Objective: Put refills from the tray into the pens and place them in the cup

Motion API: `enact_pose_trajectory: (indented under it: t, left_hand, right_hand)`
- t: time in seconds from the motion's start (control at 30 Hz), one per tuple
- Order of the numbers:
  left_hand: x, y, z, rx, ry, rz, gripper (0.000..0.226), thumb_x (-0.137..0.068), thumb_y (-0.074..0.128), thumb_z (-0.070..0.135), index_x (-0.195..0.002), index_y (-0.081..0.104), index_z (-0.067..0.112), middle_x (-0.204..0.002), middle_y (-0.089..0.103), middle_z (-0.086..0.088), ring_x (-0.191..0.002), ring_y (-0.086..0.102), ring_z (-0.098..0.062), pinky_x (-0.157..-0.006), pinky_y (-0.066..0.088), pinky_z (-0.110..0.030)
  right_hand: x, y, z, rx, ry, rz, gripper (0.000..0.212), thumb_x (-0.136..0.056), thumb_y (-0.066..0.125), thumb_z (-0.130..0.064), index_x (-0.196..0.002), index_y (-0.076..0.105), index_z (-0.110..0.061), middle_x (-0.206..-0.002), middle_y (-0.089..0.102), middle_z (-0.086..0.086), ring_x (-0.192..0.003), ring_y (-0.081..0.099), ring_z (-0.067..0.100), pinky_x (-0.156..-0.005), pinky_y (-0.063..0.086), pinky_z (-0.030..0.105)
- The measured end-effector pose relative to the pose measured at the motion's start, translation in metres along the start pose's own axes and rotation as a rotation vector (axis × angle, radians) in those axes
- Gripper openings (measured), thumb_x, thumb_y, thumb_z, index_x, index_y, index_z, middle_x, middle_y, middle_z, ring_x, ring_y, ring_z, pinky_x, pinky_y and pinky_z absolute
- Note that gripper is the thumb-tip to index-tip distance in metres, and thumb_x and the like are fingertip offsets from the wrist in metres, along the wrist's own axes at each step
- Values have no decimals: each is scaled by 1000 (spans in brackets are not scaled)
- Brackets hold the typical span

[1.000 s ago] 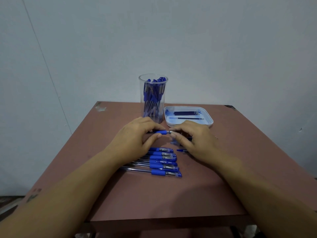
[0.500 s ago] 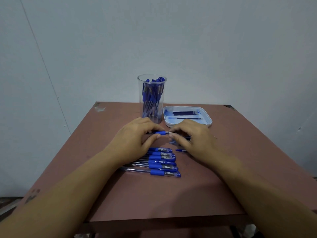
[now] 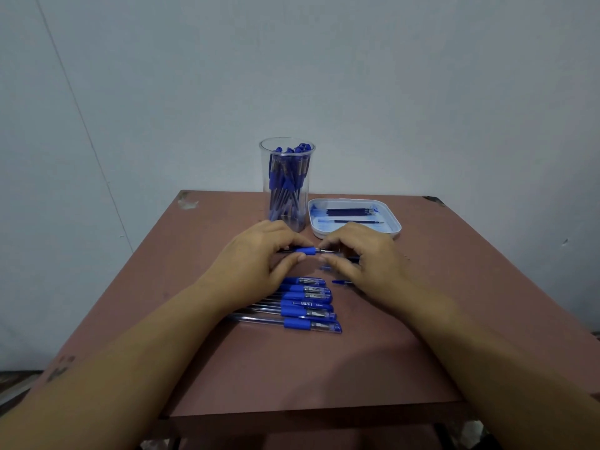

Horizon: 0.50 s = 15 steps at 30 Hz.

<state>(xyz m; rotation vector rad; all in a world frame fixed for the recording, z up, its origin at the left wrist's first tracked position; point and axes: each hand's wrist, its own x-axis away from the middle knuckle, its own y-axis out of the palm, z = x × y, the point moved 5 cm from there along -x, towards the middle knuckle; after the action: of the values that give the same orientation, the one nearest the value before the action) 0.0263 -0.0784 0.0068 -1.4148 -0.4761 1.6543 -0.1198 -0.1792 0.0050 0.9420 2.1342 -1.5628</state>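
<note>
Reddish-brown square surface point(image 3: 292, 378) carries all items. Left hand point(image 3: 256, 264) pinches a clear pen with blue rubber grip point(image 3: 306, 251) at the grip, thumb beneath, fingers curled over. Right hand point(image 3: 365, 258) pinches the same pen at its tip end, fingers curled. The pen is held level between the hands. Row of clear-and-blue pens point(image 3: 308, 306) lies side by side nearer the person. Tall clear plastic cup point(image 3: 287, 190), filled with blue pens, stands upright behind the left hand. White shallow tray point(image 3: 396, 227), just beside the cup, holds dark thin refills point(image 3: 352, 211).
</note>
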Motion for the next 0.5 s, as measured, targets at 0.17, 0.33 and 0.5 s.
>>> enact_pose_trajectory:
  t: [0.17, 0.33, 0.5]
  left_hand:
    - [0, 0, 1, -4, 9, 7, 24, -92, 59, 34, -111, 71, 26, -96, 62, 14, -89, 55, -6, -81, 48, -26]
    - [0, 1, 2, -19, 10, 3, 24, -91, 60, 32, -111, 71, 25, -96, 63, 12, -89, 56, -7, -80, 48, -25]
    - [0, 0, -4, -48, -39, 23, 22, -91, 64, 28, -111, 70, 26, -95, 59, 18, -87, 50, -1, -80, 41, -18]
  right_hand:
    - [-1, 1, 1, -1, 6, 0, 22, -93, 56, -41, -93, 69, -23, -79, 62, -10, -75, 56, 4, -66, 41, 13]
    - [-1, -2, 1, -49, 63, -28, 16, -90, 63, -38, -95, 71, -25, -81, 63, -12, -76, 58, 8, -65, 46, 18]
    - [6, -19, 16, 19, 175, -73, 16, -84, 73, -29, -99, 69, -29, -85, 56, -19, -81, 54, 3, -68, 40, 13]
